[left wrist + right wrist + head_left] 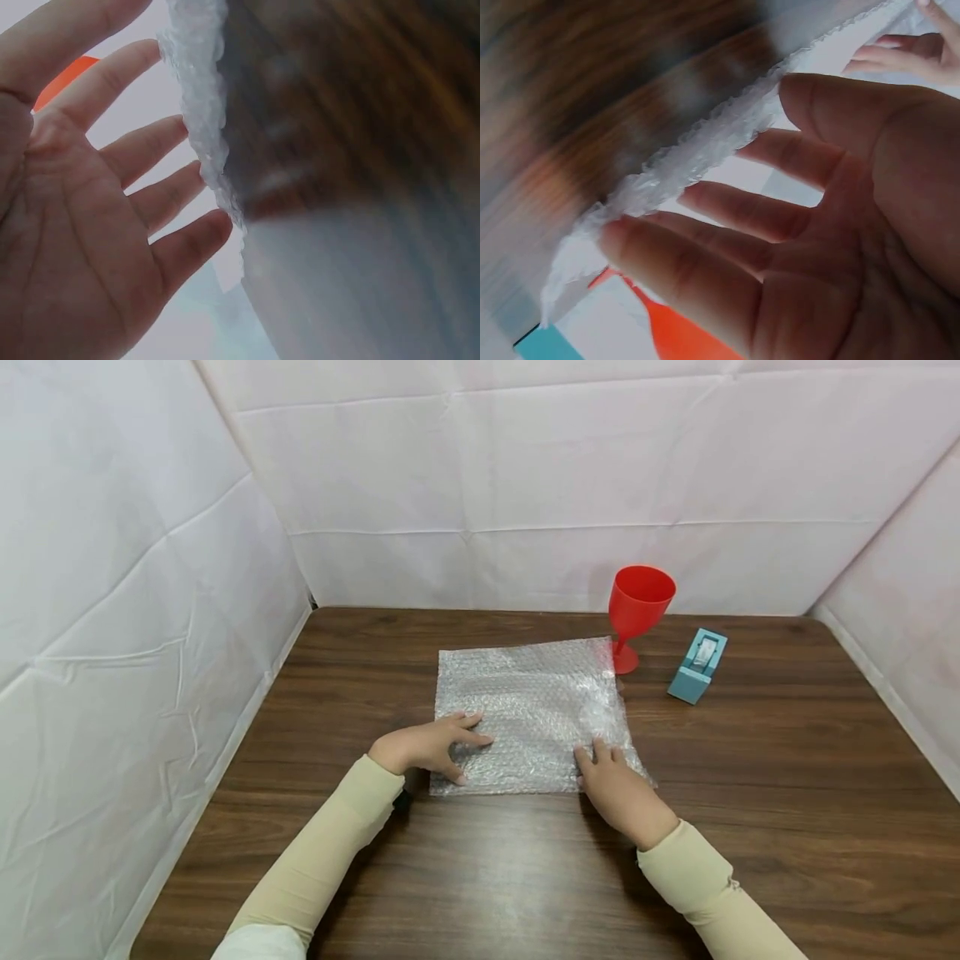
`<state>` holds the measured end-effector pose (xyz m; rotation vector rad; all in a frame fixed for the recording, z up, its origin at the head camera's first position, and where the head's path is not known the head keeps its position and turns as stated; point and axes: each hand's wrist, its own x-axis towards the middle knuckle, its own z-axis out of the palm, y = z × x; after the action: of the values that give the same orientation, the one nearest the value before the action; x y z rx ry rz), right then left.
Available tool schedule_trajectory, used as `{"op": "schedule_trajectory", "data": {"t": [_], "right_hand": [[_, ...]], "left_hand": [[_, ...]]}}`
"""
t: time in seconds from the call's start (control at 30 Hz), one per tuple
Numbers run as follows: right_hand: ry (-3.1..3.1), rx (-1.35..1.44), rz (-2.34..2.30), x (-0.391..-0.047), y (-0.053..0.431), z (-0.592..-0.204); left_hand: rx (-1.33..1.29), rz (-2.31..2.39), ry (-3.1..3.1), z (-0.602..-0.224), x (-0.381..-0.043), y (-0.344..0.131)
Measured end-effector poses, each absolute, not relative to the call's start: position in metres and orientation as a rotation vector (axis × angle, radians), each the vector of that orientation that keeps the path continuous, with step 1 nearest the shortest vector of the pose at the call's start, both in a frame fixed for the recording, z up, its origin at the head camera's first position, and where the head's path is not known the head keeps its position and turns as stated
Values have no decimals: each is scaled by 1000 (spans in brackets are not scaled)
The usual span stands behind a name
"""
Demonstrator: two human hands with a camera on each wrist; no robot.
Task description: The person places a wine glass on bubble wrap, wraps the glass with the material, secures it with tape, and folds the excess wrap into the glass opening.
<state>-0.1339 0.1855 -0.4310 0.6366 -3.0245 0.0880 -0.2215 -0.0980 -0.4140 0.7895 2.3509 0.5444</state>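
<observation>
Counting rightward, we see one desk (495,877) with room past the left and near edges of one bubble-wrap sheet (532,710) | one left hand (427,747), fingers spread on it | one right hand (618,793), fingers extended on its near-right | one red goblet (637,608) at its far-right corner | one teal item (697,668), apart

Clear bubble wrap (532,714) shines silvery white, dotted with small bubbles. The table (510,877) is dark brown, streaked with wood grain. The goblet (637,606) is plain bright red; the boxy object (688,683) is teal-blue with a whitish insert (705,652). Sleeves (322,856) are pale cream-yellow, the cloth walls (525,464) white with crease lines.
</observation>
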Motion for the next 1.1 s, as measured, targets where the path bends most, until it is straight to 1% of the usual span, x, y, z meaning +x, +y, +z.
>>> {"op": "schedule_trajectory", "data": {"t": [0.3, 0.5, 0.7, 0.9, 1.03, 1.1], "right_hand": [[-2798, 755, -46, -130, 186, -435], [-2686, 841, -177, -135, 193, -438], [-2760, 878, -129, -142, 198, -434], [-3013, 943, 23, -163, 211, -417], [-3193, 996, 274, -188, 229, -403], [-3248, 973, 451, -201, 239, -397]], "left_hand": [[710, 522, 2365, -410, -222, -94], [639, 517, 2391, -410, -219, -89], [602, 523, 2414, -412, -216, -85], [580, 553, 2414, -410, -215, -81], [602, 548, 2417, -404, -215, -79], [643, 549, 2434, -400, -216, -77]]}}
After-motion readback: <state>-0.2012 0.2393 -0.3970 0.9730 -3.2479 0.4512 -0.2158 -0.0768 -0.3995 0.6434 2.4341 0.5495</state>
